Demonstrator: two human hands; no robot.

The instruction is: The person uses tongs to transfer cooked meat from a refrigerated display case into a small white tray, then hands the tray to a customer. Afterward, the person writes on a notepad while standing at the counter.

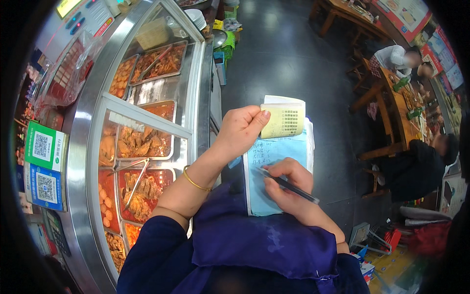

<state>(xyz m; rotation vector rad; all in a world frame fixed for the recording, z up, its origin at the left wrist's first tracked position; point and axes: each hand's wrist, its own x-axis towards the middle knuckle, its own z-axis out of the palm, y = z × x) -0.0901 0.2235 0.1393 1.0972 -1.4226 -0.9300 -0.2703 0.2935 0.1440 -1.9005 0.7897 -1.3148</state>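
My left hand [240,126] pinches a small yellow printed order pad [286,123] between thumb and fingers, above the top of a notebook. The notebook's light blue page [271,198] bears several lines of handwriting in its upper half. In my right hand [293,183] is a dark pen [293,188], its tip close to the page just under the written lines. Whether the tip touches the paper I cannot tell. A gold bangle [193,180] circles my left wrist, and a purple apron [257,246] lies below the notebook.
Left stands a glass-fronted food case [147,104] with metal trays of cooked food and tongs [136,180]. Payment code signs [44,165] stand beyond it. To the right, people sit at a wooden table [394,99]. Boxes [220,68] line the counter's foot along the dark floor [279,47].
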